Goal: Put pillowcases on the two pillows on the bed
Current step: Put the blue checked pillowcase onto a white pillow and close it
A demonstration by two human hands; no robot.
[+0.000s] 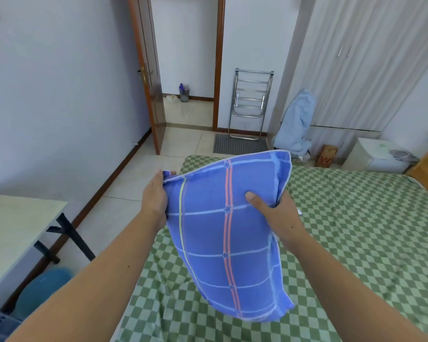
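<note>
A person's left hand (156, 196) grips the upper left corner of a pillow (229, 233) in a blue pillowcase, fingers curled round the hem, while the right hand (274, 213) clasps the opposite edge, thumb pressed flat on the front of the fabric. The pillow hangs between the two hands, tilted and clear of the bed (356, 243), its lower end drooping toward the camera. The cloth is bright blue with a grid of pale lines, a twin red stripe dotted with stars and one thin yellow stripe. Below the hands spreads a green-and-white checked bedsheet, rumpled near the wearer. Left of the left hand stands a pale desk (15, 225) on black legs. Beyond the hands, an open wooden door (150, 95), a folded metal rack (251, 102) against the wall and a grey doormat (240, 145). Beyond the right hand, a heap of light blue cloth (298, 122).
</note>
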